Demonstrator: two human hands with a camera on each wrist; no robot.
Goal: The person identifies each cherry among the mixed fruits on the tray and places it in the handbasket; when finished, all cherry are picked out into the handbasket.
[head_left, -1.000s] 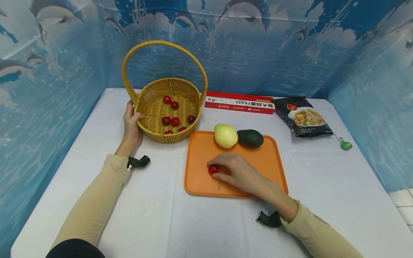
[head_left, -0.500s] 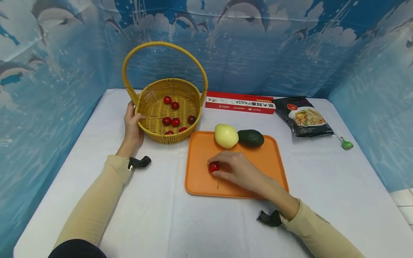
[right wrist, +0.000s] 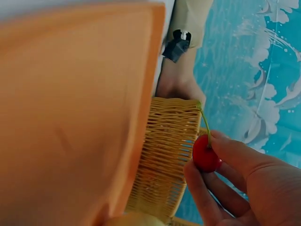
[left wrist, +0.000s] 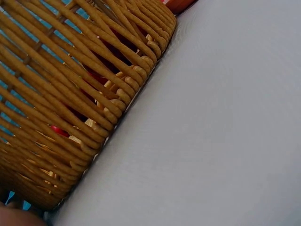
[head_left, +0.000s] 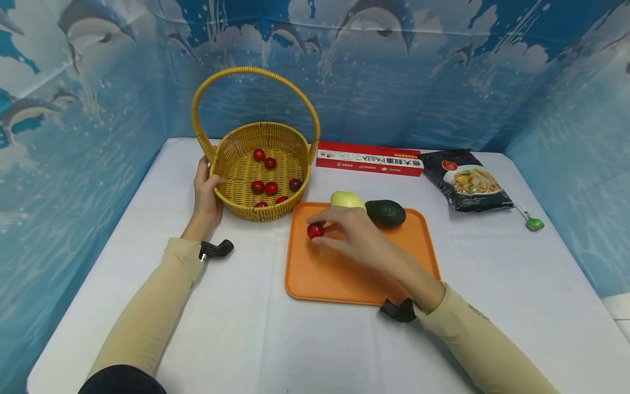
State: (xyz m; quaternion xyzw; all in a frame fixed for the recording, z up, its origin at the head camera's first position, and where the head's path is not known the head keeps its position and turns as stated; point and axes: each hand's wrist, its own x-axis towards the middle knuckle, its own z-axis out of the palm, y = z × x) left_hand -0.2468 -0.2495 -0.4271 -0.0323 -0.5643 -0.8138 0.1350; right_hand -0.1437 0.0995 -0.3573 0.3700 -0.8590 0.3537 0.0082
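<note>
My right hand [head_left: 356, 235] pinches a red cherry [head_left: 315, 230] between thumb and fingers, above the left part of the orange tray [head_left: 315, 284]. In the right wrist view the cherry [right wrist: 206, 154] shows a green stem and hangs clear of the tray. At the left side of the yellow wicker basket [head_left: 236, 210], my left hand [head_left: 207, 197] grips the rim, thumb over the edge and the other fingers mostly hidden outside. Several cherries [head_left: 270, 188] lie inside the basket. A pale yellow-green fruit [head_left: 347, 199], partly covered by my right hand, and a dark green avocado [head_left: 386, 213] rest at the tray's back edge.
Behind the tray lies a red pasta box [head_left: 369, 158]. A black noodle packet [head_left: 467, 180] and a small green-headed item [head_left: 534, 222] on a pale stick are at the right. The basket's tall handle [head_left: 256, 70] arches over it. A dolphin-print curtain [head_left: 354, 98] encloses the white table.
My right hand has lifted the cherry off the tray and moved it up and slightly left, towards the basket. My left hand keeps its grip on the basket.
</note>
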